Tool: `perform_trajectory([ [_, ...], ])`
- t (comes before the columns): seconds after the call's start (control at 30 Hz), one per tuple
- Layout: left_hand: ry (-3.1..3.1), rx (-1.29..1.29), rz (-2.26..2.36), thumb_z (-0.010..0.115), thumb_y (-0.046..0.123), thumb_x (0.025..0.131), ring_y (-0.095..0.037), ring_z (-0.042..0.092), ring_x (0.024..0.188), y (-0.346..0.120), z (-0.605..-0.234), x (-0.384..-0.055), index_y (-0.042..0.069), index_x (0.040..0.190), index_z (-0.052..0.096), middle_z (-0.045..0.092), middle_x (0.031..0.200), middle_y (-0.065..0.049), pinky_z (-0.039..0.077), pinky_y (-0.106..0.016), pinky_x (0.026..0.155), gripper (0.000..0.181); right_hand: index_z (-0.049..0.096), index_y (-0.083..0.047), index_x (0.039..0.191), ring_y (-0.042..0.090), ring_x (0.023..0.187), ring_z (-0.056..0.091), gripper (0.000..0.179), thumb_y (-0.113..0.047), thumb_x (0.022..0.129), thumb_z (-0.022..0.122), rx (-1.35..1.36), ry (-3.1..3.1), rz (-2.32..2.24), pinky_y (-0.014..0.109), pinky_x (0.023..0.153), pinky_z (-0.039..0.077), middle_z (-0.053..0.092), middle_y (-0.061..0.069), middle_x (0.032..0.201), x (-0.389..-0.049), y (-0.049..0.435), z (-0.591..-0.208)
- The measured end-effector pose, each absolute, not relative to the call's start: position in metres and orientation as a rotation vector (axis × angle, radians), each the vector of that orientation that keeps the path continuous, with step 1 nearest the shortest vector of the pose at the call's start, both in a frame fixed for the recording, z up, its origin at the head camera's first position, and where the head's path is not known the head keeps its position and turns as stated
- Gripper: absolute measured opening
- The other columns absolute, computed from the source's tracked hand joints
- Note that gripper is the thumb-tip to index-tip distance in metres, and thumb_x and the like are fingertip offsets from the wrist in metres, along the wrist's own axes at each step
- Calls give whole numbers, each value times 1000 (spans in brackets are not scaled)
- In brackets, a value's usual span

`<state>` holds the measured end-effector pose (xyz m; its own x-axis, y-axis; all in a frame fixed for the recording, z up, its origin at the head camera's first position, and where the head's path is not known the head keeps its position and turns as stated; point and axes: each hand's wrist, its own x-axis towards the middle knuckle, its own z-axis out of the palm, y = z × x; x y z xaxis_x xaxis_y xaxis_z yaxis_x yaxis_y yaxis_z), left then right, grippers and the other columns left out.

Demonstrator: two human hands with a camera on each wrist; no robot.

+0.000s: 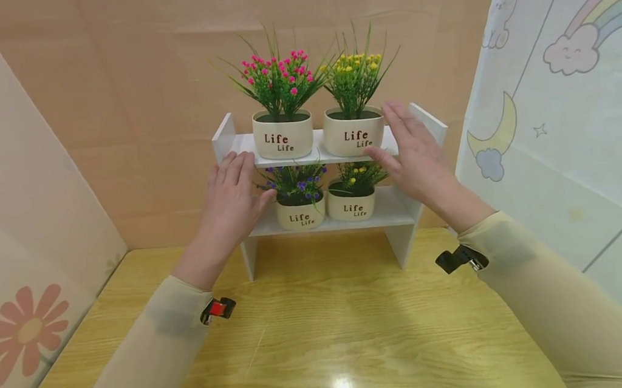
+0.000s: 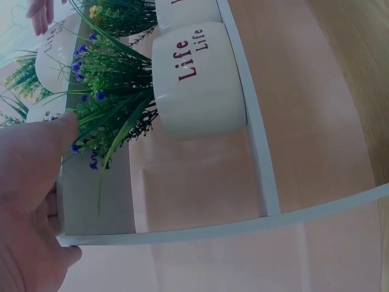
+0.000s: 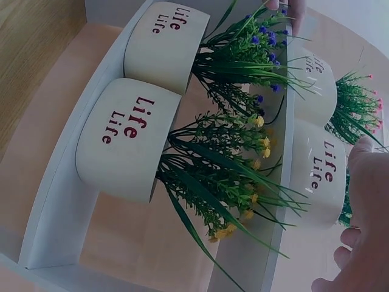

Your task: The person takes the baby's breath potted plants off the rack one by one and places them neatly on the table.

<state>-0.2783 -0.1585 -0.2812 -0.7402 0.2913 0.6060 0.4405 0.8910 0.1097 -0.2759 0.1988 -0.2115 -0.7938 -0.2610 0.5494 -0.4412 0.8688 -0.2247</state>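
Note:
A white two-tier shelf bears cream "Life" pots of artificial flowers. On its upper tier stand a pink-flowered pot and a yellow-flowered pot. Below are a purple-flowered pot and another yellow-flowered pot. My left hand rests its fingers on the left end of the upper tier, thumb pointing right, left of the pink pot. At the upper yellow pot's right side is my right hand, fingers extended along it and thumb by its lower front. Firm contact there cannot be made out.
The shelf stands on a wooden table against a peach backdrop. White side panels with printed drawings flank the table. Raised end boards bound the upper tier.

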Motion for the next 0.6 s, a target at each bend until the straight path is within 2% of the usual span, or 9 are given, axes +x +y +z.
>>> perform_trajectory([
  [0.23,-2380,-566,-307,77,39,106,-47,35,157,-160,-285,-281,-9,163,38,44,163,-31,19,-58,135,85,10,-14,179,34,170,8,90,-55,113,56,468,-2545,556,57,136,12,10,11,185,-278,202,-209],
  [0.4,-2365,-572,-299,79,39,105,-47,34,158,-160,-287,-282,-10,163,38,44,163,-31,18,-54,136,87,9,-15,179,35,170,4,93,-60,112,55,467,-2568,615,61,135,10,8,13,185,-285,205,-206],
  [0.6,-2387,-552,-297,76,43,106,-46,31,159,-159,-288,-284,-10,164,37,41,166,-30,16,-50,137,88,6,-20,179,32,170,-1,97,-65,110,56,468,-2602,730,62,135,6,3,9,185,-295,207,-203],
])
